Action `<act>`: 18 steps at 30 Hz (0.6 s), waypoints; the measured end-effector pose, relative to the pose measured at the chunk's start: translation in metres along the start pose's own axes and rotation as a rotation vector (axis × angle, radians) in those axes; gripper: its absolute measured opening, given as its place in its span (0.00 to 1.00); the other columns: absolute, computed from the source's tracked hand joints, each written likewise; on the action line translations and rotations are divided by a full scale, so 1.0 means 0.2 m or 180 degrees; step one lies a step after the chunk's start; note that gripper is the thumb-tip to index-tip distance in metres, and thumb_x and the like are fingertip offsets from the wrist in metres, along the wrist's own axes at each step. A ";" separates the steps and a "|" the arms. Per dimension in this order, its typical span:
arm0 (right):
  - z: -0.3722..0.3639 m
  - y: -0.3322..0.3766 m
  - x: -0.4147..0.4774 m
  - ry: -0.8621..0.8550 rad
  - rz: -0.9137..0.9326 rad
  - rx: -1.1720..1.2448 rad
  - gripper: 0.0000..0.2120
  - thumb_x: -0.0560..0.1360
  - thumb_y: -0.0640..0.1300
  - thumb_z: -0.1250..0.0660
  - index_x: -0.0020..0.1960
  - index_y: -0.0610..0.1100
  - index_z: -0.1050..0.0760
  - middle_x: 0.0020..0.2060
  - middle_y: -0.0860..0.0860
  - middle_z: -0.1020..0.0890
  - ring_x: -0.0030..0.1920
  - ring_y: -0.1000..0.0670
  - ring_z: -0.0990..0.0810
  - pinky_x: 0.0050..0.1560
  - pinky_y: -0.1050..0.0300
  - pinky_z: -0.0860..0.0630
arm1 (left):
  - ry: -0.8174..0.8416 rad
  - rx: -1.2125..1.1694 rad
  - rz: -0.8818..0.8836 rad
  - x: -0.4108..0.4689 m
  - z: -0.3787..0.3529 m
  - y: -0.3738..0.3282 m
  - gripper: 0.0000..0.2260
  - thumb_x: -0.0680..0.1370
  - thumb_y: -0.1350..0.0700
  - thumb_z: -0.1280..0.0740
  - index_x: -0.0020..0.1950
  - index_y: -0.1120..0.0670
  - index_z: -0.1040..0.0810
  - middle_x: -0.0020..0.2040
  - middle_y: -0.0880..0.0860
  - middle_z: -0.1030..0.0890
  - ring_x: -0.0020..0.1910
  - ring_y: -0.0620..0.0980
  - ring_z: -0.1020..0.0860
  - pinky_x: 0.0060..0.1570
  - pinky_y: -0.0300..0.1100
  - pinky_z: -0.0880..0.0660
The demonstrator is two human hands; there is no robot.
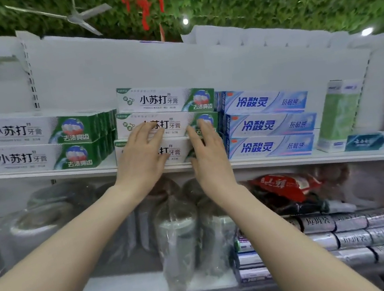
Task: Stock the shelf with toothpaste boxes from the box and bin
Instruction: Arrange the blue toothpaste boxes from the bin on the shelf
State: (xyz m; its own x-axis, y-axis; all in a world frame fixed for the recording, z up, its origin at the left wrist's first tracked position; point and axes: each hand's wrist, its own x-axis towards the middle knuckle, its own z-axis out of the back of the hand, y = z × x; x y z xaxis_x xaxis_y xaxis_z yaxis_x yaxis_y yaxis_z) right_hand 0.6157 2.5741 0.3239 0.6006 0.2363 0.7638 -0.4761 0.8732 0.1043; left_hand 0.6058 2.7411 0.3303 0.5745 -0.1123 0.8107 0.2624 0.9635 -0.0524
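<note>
Head view: the step in hand looks like squaring up a green stack (167,99) of three toothpaste boxes already set on the shelf (41,172). The stack stands at the shelf's front edge, about midway along it. A lower green pile (32,143) lies toward the left end, and blue boxes (269,122) sit just beside the stack on the right.

The left hand (142,156) lies flat on the faces of the middle and bottom boxes, its fingers (157,131) straight and spread, gripping nothing. The right hand (209,160) rests against the stack's right end, fingers (204,128) straight too, holding nothing. The bottom box seems to sit slightly left of the two above.

The next move probably calls for an even push toward the back wall to line up the faces, then a reach for more stock. The supply box and bin are out of sight.
</note>
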 end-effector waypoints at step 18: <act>0.45 -1.01 -0.15 -0.0122 -0.0569 -0.0842 0.38 0.76 0.45 0.31 0.79 0.47 0.46 0.79 0.41 0.50 0.78 0.36 0.52 0.76 0.42 0.50 | -0.0077 -0.0112 -0.0875 0.21 -0.30 -0.81 0.33 0.63 0.65 0.21 0.67 0.62 0.26 0.64 0.64 0.25 0.63 0.64 0.26 0.57 0.54 0.24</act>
State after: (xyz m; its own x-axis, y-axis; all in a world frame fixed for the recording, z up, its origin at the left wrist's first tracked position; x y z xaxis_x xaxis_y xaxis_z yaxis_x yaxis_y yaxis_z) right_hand 0.6368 2.3532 0.3374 0.6328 0.0573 0.7722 -0.1786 0.9812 0.0736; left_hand 0.6328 2.5653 0.3379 0.4593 -0.3622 0.8111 0.4329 0.8886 0.1517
